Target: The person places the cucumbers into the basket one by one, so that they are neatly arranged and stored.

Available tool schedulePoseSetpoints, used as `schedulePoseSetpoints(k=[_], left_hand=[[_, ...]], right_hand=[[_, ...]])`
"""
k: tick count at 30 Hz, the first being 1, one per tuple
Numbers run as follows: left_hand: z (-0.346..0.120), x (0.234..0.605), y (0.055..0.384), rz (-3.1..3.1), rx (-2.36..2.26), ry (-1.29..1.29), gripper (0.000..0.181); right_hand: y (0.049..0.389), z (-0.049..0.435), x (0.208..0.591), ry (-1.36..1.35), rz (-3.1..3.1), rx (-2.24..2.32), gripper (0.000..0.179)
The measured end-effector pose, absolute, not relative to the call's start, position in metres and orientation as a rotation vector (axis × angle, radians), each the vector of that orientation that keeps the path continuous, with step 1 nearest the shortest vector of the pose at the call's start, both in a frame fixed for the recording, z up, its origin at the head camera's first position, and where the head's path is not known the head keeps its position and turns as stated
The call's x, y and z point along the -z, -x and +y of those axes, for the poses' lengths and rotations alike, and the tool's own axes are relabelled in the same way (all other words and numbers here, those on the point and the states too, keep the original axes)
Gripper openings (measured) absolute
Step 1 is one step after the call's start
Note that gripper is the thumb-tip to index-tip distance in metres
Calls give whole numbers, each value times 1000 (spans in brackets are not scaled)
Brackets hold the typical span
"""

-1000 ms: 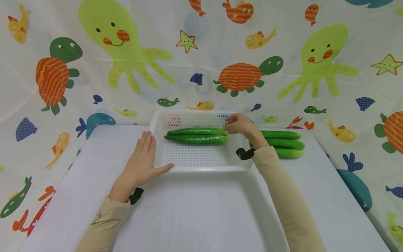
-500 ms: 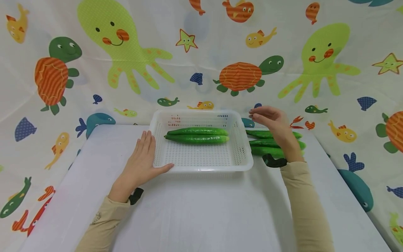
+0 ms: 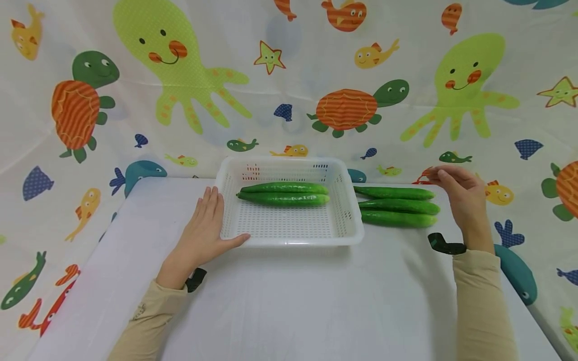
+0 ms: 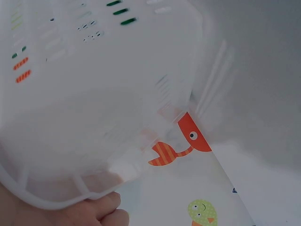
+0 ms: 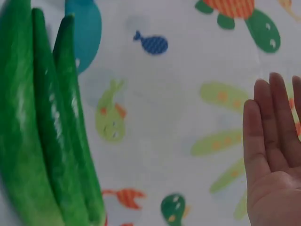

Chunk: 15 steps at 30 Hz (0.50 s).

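Note:
Two green cucumbers (image 3: 283,194) lie side by side in a white perforated plastic basket (image 3: 289,241). My left hand (image 3: 200,233) rests against the basket's left side, fingers straight and thumb over the front rim; the left wrist view shows fingers (image 4: 101,209) by the basket wall. Three more cucumbers (image 3: 399,205) lie on the table just right of the basket. My right hand (image 3: 462,195) hovers beyond their right ends, holding nothing. In the right wrist view its fingers (image 5: 273,117) are extended, apart from the cucumbers (image 5: 56,122).
A white table (image 3: 293,301) carries the basket. Behind it hangs a curtain (image 3: 293,85) printed with sea animals, which also shows along both sides of the table. Each wrist wears a small black camera mount (image 3: 444,244).
My right hand has left the cucumbers inside the basket and moved right, past the three on the table. The left hand and basket have stayed put.

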<state>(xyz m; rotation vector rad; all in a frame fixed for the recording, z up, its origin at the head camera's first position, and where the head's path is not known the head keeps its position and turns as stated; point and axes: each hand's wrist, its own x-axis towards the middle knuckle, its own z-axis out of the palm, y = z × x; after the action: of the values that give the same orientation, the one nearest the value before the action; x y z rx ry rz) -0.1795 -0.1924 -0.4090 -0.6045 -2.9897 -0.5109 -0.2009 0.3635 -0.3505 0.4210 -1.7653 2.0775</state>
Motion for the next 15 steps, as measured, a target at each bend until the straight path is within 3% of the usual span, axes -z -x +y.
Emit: schedulePoseSetpoints(k=[15], left_hand=[[-193,408,180,-3005,508,592,126]], right_hand=[[175,397,412,273,-1619,-2283,31]])
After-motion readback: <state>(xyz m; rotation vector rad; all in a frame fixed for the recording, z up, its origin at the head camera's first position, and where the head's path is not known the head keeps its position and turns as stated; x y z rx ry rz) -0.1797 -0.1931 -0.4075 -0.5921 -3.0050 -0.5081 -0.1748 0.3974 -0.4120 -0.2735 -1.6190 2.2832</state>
